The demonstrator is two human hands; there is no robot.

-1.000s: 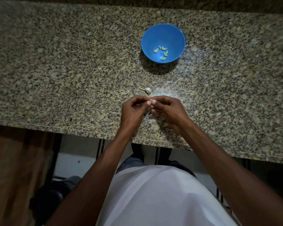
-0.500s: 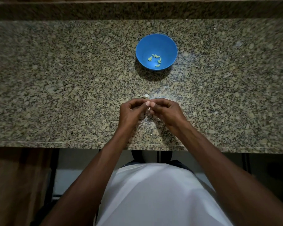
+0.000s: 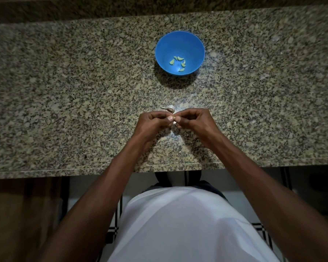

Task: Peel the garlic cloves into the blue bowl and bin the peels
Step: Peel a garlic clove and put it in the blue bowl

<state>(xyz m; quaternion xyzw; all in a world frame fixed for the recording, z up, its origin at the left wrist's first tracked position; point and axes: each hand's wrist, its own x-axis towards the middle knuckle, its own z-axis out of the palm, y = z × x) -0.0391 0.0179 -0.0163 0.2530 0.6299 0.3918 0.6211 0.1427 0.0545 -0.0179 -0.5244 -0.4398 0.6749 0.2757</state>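
Note:
A blue bowl stands on the granite counter, with several peeled cloves lying at its bottom. Nearer me, a small piece of garlic bulb with a stem lies on the counter just beyond my fingers. My left hand and my right hand meet fingertip to fingertip above the counter and pinch a small pale garlic clove between them. Most of that clove is hidden by my fingers.
The speckled granite counter runs the full width of the view, with its front edge close to my body. A raised ledge of the same stone runs along the back. Below the edge I see a tiled floor and a wooden surface at left.
The view has shifted, so the bowl and counter sit lower in the picture. My hands stay together on the clove, with small finger movements only.

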